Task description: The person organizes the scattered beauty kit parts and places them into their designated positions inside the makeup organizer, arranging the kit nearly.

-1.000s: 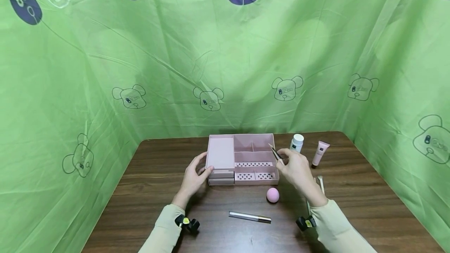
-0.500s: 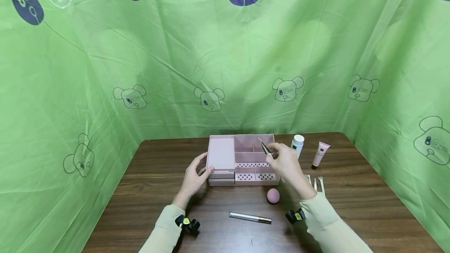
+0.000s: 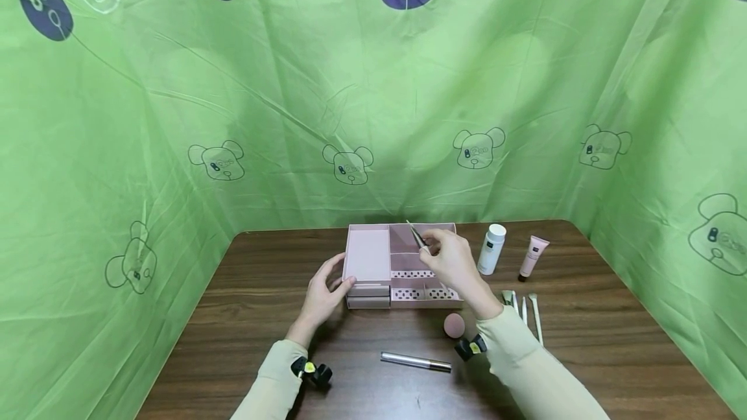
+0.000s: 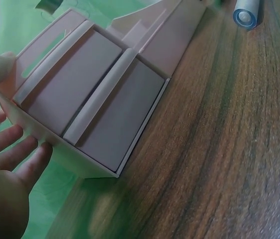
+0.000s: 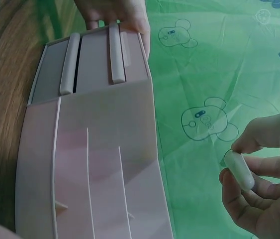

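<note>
A pink desk organizer point(image 3: 369, 253) stands at the table's back, with two closed drawers point(image 4: 117, 102) at its left front and open compartments on its right. My left hand point(image 3: 320, 293) holds its left front corner, the thumb on the upper edge and the fingers against the side wall. Above the right compartments, my right hand point(image 3: 457, 263) pinches a slim pen-like stick point(image 3: 417, 236) with a dark tapered body and a pale pointed tip. In the right wrist view the stick's rounded pale end point(image 5: 239, 170) shows between thumb and fingers.
A silver pen-shaped tube point(image 3: 415, 361) lies in front of the organizer. Near its right front corner sits a pink ball-shaped thing point(image 3: 454, 325). To the right stand a white bottle point(image 3: 492, 250) and a pink squeeze tube point(image 3: 533, 256); several pale-handled brushes point(image 3: 536, 319) lie below them.
My right hand has moved left with the stick, from the organizer's right edge to over its compartments, uncovering the bottle and brushes. The left hand has stayed in place.
</note>
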A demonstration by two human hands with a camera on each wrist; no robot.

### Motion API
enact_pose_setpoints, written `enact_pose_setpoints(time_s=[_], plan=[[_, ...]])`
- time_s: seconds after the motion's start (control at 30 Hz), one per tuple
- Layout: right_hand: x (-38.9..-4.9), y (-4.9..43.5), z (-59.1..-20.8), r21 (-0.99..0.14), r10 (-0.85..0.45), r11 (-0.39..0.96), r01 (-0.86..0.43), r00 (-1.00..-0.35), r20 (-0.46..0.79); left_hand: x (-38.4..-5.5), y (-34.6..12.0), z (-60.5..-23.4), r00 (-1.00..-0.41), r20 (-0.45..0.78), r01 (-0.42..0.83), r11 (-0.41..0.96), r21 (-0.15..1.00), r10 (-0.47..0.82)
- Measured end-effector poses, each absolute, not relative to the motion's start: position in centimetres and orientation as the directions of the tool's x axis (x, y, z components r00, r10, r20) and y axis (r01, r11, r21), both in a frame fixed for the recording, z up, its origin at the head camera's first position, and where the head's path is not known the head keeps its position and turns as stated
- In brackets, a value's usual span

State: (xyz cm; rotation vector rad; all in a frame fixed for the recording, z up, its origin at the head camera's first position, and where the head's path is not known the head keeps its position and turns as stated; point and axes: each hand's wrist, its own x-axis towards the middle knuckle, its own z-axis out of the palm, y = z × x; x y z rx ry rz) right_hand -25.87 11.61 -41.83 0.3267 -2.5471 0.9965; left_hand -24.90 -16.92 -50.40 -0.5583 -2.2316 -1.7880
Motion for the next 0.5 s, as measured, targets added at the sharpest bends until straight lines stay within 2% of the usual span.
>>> enact_pose_setpoints(time_s=[0.5], plan=[[-26.9,9.2,-41.4,-0.619,-0.101,0.698,-0.361,-0.905,0.414,-24.9,-16.9,-50.2,-0.909,0.383,0.409,0.173,0.896,0.163]])
